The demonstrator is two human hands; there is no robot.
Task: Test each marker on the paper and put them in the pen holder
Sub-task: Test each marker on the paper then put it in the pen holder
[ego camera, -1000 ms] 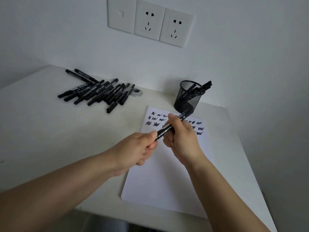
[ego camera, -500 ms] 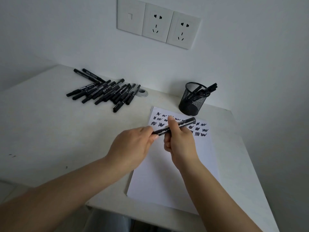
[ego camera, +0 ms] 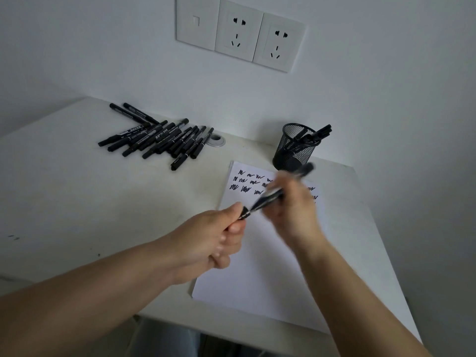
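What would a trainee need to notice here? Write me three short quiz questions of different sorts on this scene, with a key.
1. True or false: the pen holder stands on the sheet of paper.
2. Multiple choice: which of the hands hold the marker? A. the left hand only. B. the right hand only. C. both.
3. Fill in: the pile of loose markers lies on the desk to the ______ of the paper.

Key
1. False: it stands on the desk just beyond the paper's far edge.
2. C: the left pinches the near end, the blurred right grips the barrel.
3. left
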